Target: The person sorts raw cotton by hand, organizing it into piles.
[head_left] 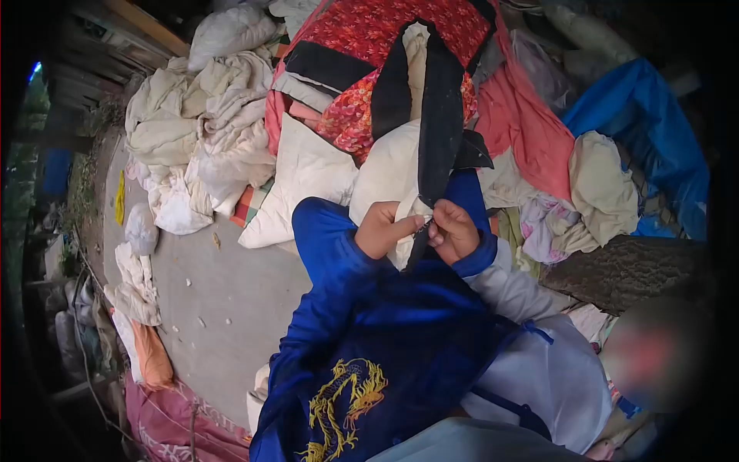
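My left hand (387, 229) is closed in a pinch on the edge of a white padded cloth (390, 165), thumb pointing toward the other hand. Close beside it, my right hand (454, 230) pinches a long black fabric strip (439, 115) where it meets the white cloth. The fingertips nearly touch, and whatever small item may lie between them is hidden. From the hands, the strip runs up to a red floral cloth (400, 35) with black trim. A blue garment (385, 331) with a yellow dragon (344, 412) covers my lap.
Cream fabric (200, 115) is heaped at the left, near a white pillow-like piece (300, 165). Pink cloth (523, 138), blue sheeting (647, 131) and a log (623, 269) lie to the right. A maroon cloth (169, 416) lies on the grey floor (223, 308).
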Tool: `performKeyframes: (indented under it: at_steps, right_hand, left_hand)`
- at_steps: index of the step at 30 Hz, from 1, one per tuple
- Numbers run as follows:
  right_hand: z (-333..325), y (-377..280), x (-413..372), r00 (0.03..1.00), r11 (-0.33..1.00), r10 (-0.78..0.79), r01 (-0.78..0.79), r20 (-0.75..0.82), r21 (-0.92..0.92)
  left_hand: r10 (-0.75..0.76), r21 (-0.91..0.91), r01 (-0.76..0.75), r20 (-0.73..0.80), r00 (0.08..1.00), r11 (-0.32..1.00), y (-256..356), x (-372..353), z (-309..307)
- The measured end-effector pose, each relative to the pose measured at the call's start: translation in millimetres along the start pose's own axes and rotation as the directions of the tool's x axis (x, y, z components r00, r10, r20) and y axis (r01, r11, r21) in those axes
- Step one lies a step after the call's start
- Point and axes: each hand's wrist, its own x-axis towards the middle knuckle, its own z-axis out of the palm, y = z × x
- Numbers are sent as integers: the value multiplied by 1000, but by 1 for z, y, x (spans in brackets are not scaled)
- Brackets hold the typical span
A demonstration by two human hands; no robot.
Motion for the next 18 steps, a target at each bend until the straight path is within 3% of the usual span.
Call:
performKeyframes:
  at_steps: [5,6,9,13,16,18]
  right_hand:
    - [1,-1,-7,982,982,-184,185,-33,45]
    - [-1,-6,-9,978,976,-210,210,5,-57]
    - [-2,-1,-4,986,986,-165,165,6,10]
    - [3,-15,-1,975,969,-220,213,-40,-125]
    - [6,-17,-3,979,947,-202,185,-39,-261]
    - [3,-14,-1,982,922,-187,178,7,-343]
  left_hand:
    - [96,194,-65,-158,983,979,-30,11,-16]
    - [101,186,-69,-170,980,980,-35,17,-24]
    - [115,231,-57,-245,963,971,-43,23,-32]
    - [145,301,-74,-222,964,951,-31,22,-23]
    - [303,270,-228,-282,910,935,-22,21,-7]
    - [299,362,-218,-187,936,907,-16,22,-7]
